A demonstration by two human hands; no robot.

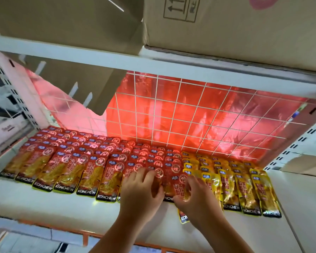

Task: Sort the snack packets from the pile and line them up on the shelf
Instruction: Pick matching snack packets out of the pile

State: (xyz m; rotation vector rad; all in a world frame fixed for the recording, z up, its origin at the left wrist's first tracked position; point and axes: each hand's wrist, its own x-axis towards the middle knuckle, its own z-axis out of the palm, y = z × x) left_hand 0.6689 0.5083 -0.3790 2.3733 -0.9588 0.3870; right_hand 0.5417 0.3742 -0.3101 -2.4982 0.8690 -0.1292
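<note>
Left hand (141,189) lay flat, fingers spread, on red packets (106,172). Right hand (192,196) pinched yellow packet (183,217) just beside red row's end. Best slide it square, base edges level.

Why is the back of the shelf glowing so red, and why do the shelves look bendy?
Head view: light shines through the red backing behind the wire grid, so it glows and glares pink; the wide-angle lens curves the upper shelf edge; the shiny red packets and yellow packets catch glints; both hands, left and right, look slightly blurred.
</note>
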